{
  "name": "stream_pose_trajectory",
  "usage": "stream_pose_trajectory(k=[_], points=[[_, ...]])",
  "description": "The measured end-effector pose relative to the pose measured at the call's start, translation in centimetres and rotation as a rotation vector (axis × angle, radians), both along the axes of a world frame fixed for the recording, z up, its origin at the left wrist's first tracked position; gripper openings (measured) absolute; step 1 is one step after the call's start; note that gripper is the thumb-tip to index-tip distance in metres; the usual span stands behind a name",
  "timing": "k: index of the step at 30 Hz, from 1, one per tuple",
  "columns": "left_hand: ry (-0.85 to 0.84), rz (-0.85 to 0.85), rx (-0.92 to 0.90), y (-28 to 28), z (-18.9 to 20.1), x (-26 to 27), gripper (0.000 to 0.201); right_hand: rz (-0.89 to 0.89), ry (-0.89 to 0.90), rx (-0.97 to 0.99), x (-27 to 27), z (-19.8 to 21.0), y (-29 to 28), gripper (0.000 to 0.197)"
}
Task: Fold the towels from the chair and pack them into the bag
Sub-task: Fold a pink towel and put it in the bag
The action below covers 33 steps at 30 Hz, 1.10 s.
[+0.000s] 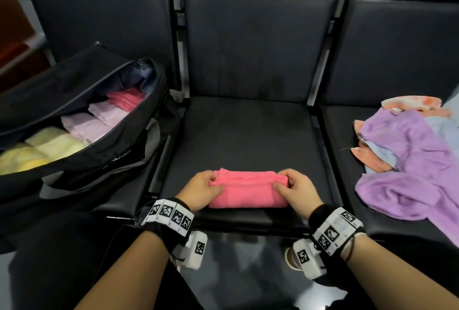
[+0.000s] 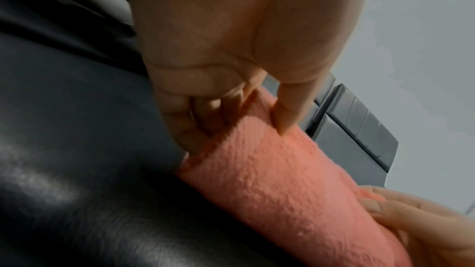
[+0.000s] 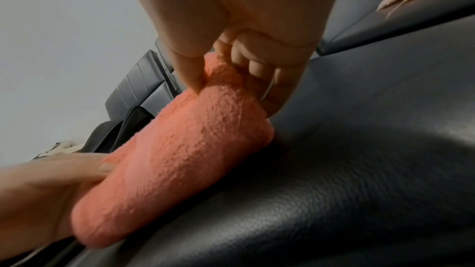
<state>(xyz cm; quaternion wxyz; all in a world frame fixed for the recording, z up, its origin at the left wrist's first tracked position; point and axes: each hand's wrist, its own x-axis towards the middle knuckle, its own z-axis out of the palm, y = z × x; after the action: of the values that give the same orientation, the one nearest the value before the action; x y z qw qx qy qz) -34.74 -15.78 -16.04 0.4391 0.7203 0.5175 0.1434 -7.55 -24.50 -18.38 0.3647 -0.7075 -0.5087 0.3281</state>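
- Three black padded seats (image 1: 248,135) stand in a row, joined side by side, with a glossy dark floor (image 1: 248,272) under their front edge.
- One pink towel (image 1: 246,191), folded into a thick oblong, lies at the front edge of the middle seat, midway between its side edges.
- One left hand (image 1: 203,189) grips the towel's left end: the thumb lies on top, and the left wrist view shows the other fingers (image 2: 213,117) curled in under the upper layers.
- One right hand (image 1: 295,189) grips the right end the same way, thumb on top pressing into the pile; the right wrist view shows its fingers (image 3: 257,66) tucked beneath the top fold.
- Both hands are clenched on the cloth, lifting its far long edge a little while the near part rests on the seat.
- One black bag (image 1: 82,121) sits open on the left seat, reaching that seat's front edge.
- Inside it lie folded towels in a row: yellow ones (image 1: 42,150) nearest, then lilac ones (image 1: 92,121), then a pink one (image 1: 126,99) farther back; their exact count cannot be told.
- One loose heap (image 1: 407,150) of unfolded towels covers the right seat: purple on top, with pale blue and orange pieces showing beneath and behind.
- One marker band wraps each wrist, two in all.
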Motion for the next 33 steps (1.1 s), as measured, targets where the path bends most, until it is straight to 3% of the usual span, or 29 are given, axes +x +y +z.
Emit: stream_pose_trajectory(k=[2, 5, 7, 11, 13, 17, 20, 26, 30, 33], points=[[0.009, 0.033, 0.011, 0.2, -0.4, 0.4, 0.025, -0.037, 0.015, 0.009, 0.0, -0.5, 0.3, 0.016], [0.051, 0.116, 0.031, 0.7, -0.9, 0.9, 0.006, -0.105, -0.024, 0.019, -0.3, -1.1, 1.2, 0.018], [0.083, 0.175, 0.059, 0.8, -1.4, 1.3, 0.017, -0.138, -0.078, -0.016, -0.6, -1.4, 1.9, 0.021], [0.136, 0.224, 0.117, 0.8, -2.5, 2.1, 0.025, -0.127, -0.133, -0.160, -0.7, -2.1, 2.6, 0.052], [0.181, 0.237, 0.138, 0.9, -3.0, 2.4, 0.027, -0.090, -0.158, -0.217, -0.4, -2.1, 3.0, 0.059], [0.233, 0.254, 0.139, 1.3, -3.2, 2.6, 0.027, 0.015, -0.261, -0.342, -0.1, -1.7, 3.8, 0.040], [0.206, 0.287, 0.082, 1.8, -2.6, 2.2, 0.016, 0.031, -0.246, -0.362, -0.2, -1.3, 3.8, 0.024], [0.181, 0.264, 0.013, 0.9, -2.5, 1.7, 0.023, 0.048, -0.260, -0.315, -0.5, -0.8, 2.6, 0.018], [0.166, 0.228, -0.036, 0.0, -2.1, 1.6, 0.042, 0.024, -0.129, -0.230, -0.5, 1.0, 1.8, 0.017], [0.167, 0.182, 0.063, -0.3, -0.5, 1.6, 0.050, 0.081, -0.090, -0.071, -0.8, 4.1, 1.7, 0.021]])
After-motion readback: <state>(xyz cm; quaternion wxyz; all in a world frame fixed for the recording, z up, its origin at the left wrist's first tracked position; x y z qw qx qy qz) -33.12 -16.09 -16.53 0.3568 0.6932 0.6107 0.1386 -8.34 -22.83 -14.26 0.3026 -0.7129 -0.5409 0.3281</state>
